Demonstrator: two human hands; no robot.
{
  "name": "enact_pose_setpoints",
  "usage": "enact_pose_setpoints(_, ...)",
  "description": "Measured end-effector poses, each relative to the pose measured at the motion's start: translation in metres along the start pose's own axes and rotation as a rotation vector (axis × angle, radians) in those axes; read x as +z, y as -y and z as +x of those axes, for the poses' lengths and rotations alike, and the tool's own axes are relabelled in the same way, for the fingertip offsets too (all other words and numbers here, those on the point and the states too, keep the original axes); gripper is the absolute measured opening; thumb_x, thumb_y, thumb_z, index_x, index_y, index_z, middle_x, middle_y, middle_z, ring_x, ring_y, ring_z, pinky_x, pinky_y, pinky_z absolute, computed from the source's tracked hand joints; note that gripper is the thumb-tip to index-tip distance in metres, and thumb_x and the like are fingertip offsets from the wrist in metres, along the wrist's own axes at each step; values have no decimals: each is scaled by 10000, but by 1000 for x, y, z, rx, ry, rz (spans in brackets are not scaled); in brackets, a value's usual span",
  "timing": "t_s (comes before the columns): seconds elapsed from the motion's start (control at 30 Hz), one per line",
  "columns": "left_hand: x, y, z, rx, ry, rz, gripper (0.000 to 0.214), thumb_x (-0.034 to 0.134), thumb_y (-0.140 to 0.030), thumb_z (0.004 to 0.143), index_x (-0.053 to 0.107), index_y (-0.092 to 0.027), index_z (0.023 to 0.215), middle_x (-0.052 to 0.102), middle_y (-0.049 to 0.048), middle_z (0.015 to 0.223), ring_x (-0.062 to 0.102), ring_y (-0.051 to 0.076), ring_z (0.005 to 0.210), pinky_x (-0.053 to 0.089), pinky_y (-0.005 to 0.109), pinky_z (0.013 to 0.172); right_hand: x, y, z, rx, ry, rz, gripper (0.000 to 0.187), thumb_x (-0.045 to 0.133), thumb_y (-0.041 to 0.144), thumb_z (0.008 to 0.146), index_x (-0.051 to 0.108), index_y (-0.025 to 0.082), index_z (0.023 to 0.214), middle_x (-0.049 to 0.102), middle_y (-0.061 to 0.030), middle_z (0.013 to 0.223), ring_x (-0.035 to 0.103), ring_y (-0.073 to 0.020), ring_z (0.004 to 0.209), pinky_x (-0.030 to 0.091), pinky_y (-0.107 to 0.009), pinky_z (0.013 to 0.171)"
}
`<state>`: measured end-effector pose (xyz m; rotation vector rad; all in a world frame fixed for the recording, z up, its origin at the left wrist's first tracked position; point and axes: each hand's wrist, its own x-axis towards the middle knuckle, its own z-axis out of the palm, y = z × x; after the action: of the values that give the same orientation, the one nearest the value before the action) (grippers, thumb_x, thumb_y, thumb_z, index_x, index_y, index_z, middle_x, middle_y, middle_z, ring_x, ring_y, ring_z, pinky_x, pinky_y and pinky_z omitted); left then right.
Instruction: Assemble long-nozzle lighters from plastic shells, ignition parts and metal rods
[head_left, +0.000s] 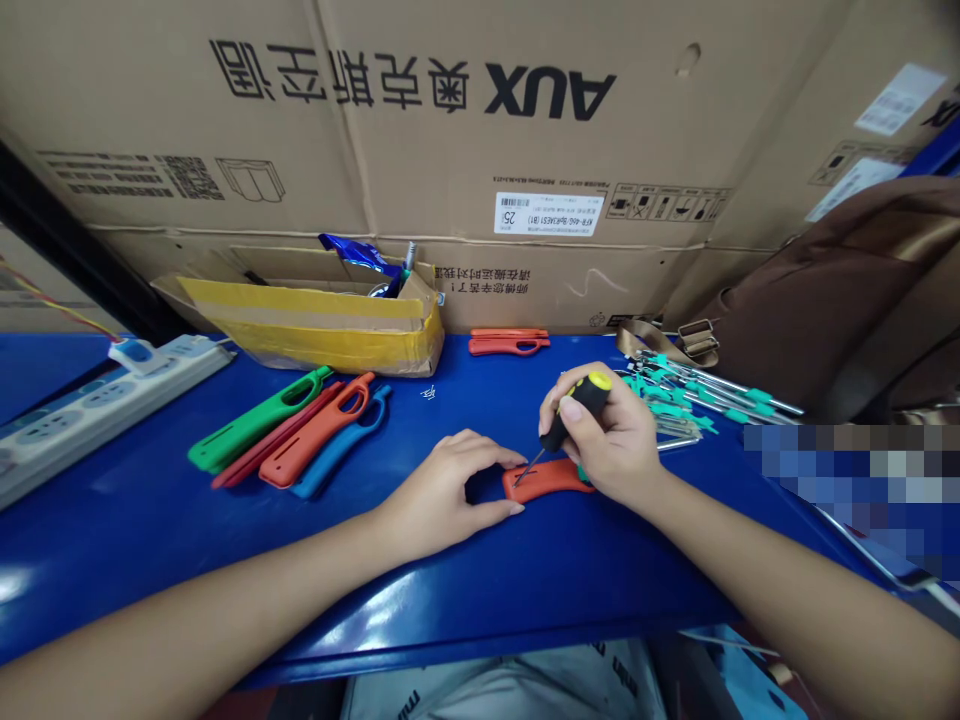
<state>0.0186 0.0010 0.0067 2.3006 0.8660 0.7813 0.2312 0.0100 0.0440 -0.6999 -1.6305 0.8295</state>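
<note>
A screwdriver (pixel 587 408) with a black and yellow handle is gripped in my right hand (pixel 619 440). Its thin shaft slants down to the left, its tip at the left end of an orange lighter casing (pixel 551 481) lying on the blue table (pixel 450 590). My left hand (pixel 450 490) holds that end of the casing between thumb and fingertips. The casing's right end is partly hidden beneath my right hand, with a bit of green showing there. Metal lighter tubes with green parts (pixel 675 395) lie in a pile just beyond my right hand.
Green (pixel 255 425), red, orange and blue casings lie at left. Another orange casing (pixel 508 342) lies at the back by a yellow-taped carton (pixel 315 325). A power strip (pixel 112 390) runs along the left. Behind stands a large cardboard box (pixel 420 150); a brown bag (pixel 847 290) is at right.
</note>
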Motion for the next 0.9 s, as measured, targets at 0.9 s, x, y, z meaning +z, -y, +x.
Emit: enact_pose_setpoints(0.9,3,3,-1,13,-23,21,342,821,-306,836,687,-221,1139,745,28,1084,646,240,1019,467,397,920,-14,27,23,-430,343,-569,351,545,278,1001,544,179,1338,746,-83,1109,722,-148,787,570,-256,692)
